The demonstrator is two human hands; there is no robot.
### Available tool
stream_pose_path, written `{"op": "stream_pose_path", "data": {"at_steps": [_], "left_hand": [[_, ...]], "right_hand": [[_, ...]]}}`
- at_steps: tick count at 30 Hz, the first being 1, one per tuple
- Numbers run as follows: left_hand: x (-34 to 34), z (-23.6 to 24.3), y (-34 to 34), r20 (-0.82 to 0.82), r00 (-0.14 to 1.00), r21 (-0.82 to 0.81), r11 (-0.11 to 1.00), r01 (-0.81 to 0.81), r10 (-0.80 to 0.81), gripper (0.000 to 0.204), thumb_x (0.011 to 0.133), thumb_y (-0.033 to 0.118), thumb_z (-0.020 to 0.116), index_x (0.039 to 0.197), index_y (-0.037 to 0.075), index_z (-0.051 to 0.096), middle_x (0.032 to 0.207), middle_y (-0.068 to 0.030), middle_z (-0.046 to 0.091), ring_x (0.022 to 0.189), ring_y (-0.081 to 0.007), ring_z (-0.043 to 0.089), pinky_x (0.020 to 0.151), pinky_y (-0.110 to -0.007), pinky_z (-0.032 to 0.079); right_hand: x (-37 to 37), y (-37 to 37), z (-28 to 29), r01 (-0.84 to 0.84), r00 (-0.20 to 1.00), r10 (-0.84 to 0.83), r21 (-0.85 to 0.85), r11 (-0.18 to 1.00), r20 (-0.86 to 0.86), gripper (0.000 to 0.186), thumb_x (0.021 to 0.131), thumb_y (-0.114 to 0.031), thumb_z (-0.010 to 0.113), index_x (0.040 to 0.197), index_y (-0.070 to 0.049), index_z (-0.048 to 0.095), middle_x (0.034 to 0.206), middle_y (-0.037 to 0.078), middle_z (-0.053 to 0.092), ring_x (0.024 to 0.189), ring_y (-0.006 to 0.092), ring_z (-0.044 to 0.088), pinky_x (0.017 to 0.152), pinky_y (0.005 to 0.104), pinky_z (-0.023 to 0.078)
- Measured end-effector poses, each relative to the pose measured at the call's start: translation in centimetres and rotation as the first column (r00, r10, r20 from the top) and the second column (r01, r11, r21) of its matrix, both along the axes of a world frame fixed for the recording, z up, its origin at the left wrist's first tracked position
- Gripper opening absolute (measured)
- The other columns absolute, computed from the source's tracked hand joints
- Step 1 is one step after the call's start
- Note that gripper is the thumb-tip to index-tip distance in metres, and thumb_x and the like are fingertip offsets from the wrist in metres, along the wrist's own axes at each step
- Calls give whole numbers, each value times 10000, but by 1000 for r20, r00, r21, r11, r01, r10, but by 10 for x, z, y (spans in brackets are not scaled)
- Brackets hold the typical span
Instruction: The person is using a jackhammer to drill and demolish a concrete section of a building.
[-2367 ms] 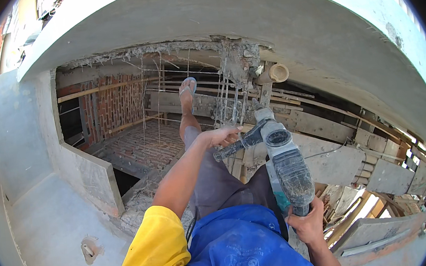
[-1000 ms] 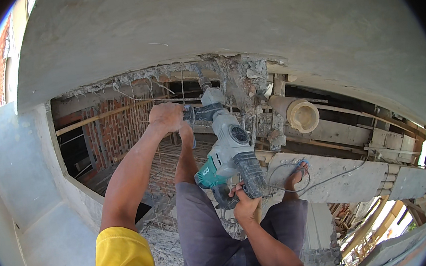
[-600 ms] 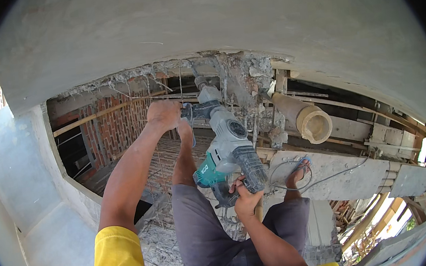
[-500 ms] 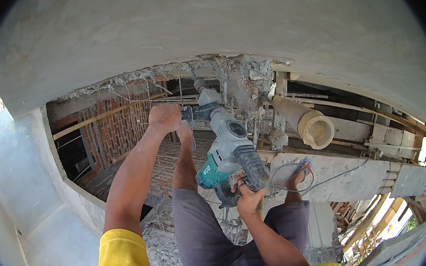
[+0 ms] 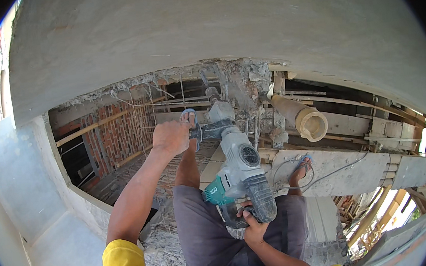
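A grey and teal demolition hammer (image 5: 236, 151) slants across the middle of the view, its chisel (image 5: 204, 77) pointing up and away from me. The chisel tip lies close to the ragged edge of broken concrete (image 5: 238, 79); I cannot tell whether they touch. My left hand (image 5: 171, 138) is closed in a fist round the black side handle near the hammer's front. At the rear, my right hand (image 5: 254, 226) grips the black main handle, its fingers partly hidden by the tool. The hammer's lower end sits above my thighs.
A smooth concrete slab (image 5: 203, 26) spans the far side. Thin rebar (image 5: 183, 92) sticks out across an opening backed by brickwork (image 5: 116, 137). A large pipe (image 5: 295, 112) juts out at right. One sandalled foot (image 5: 306, 164) stands on a concrete-coloured ledge (image 5: 350, 173) beside a cable (image 5: 330, 177).
The hammer has come back toward me and slightly right, with both hands still on it. Its chisel has shifted right along the broken edge.
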State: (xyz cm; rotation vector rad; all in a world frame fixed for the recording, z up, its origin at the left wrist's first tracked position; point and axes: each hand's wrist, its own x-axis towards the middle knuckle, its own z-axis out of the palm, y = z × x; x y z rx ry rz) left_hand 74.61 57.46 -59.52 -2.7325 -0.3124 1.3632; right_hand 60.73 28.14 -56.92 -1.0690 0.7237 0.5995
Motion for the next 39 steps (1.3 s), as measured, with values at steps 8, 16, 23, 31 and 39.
{"op": "stream_pose_path", "data": {"at_steps": [8, 16, 23, 31, 39], "left_hand": [[37, 5, 29, -60, 996, 27, 997, 74, -72, 232, 802, 196, 531, 965, 143, 687, 844, -148, 682, 815, -317, 666, 700, -437, 536], [19, -5, 15, -16, 990, 47, 989, 141, -141, 226, 809, 180, 529, 972, 159, 684, 846, -136, 684, 800, -302, 672, 693, -427, 537], [23, -8, 5, -84, 991, 62, 992, 112, -106, 266, 810, 164, 514, 1020, 157, 679, 860, -129, 683, 818, -291, 671, 684, -418, 538], [14, -15, -1, -60, 986, 69, 985, 161, -157, 265, 805, 173, 521, 1019, 161, 678, 830, -128, 680, 792, -285, 671, 662, -415, 535], [-3, -37, -4, -38, 979, 137, 969, 205, -202, 251, 807, 183, 520, 997, 189, 684, 801, -118, 679, 779, -276, 671, 650, -411, 531]], "right_hand": [[10, 38, -5, -63, 997, 68, 183, 981, -24, 312, 772, 4, 649, 1059, 4, 528, 992, 101, 601, 835, 203, 622, 786, 322, 482], [6, 25, -12, -31, 999, 32, 114, 993, -14, 324, 792, -25, 636, 1084, 1, 498, 1038, 146, 585, 879, 241, 609, 829, 375, 491], [-2, 20, -24, 46, 995, -45, 6, 999, -87, 187, 841, 0, 616, 1005, 4, 526, 919, 113, 592, 799, 216, 598, 732, 347, 507], [-21, 25, -35, 57, 997, -58, -23, 998, -56, 168, 840, 2, 629, 979, 4, 533, 900, 96, 579, 741, 197, 589, 709, 337, 509], [-76, 41, -97, 58, 998, -58, -121, 991, 0, 159, 830, 41, 627, 938, 15, 514, 837, 83, 556, 697, 181, 587, 643, 335, 542]]}}
